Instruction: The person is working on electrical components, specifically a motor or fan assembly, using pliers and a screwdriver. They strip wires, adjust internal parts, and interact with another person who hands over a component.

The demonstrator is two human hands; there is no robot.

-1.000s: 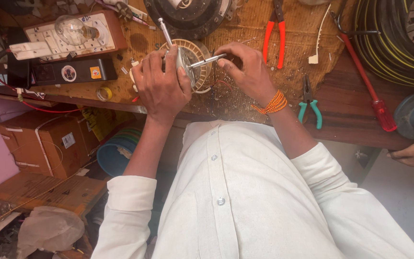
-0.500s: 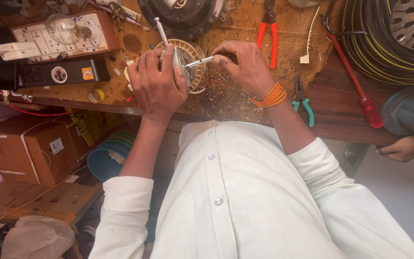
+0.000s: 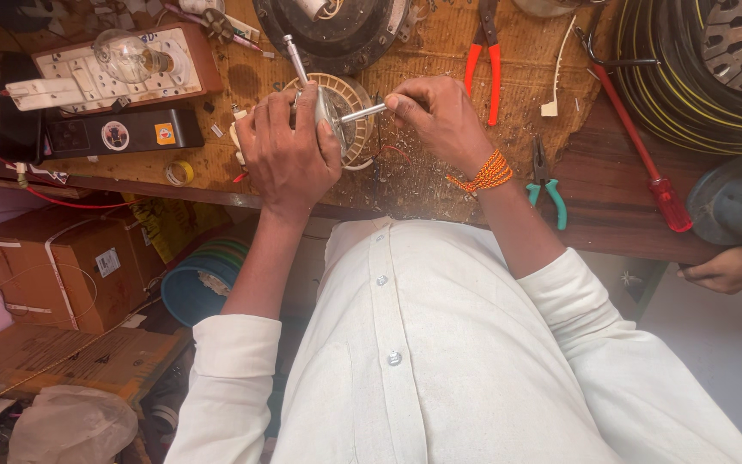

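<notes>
My left hand (image 3: pixel 287 150) wraps around a small round metal motor part (image 3: pixel 326 112) with a steel shaft (image 3: pixel 295 58) sticking up from it. It rests against a cream-coloured ribbed round housing (image 3: pixel 358 129) on the wooden workbench (image 3: pixel 440 60). My right hand (image 3: pixel 440 120) pinches a thin silver rod-shaped tool (image 3: pixel 362 112) whose tip meets the motor part. An orange thread band (image 3: pixel 487 174) circles my right wrist. White sleeves cover both forearms.
Orange-handled pliers (image 3: pixel 484 64), teal-handled pliers (image 3: pixel 547 185) and a red-handled screwdriver (image 3: pixel 646 155) lie to the right. A coil of dark cable (image 3: pixel 672 77) fills the far right. A switch board with a bulb (image 3: pixel 122 64) lies left. Another person's hand (image 3: pixel 727 268) shows at right. Cardboard boxes (image 3: pixel 53 266) stand below.
The view has shifted slightly; my hands stay on the motor part and tool in nearly the same grip, the right hand edging a little closer to the part.
</notes>
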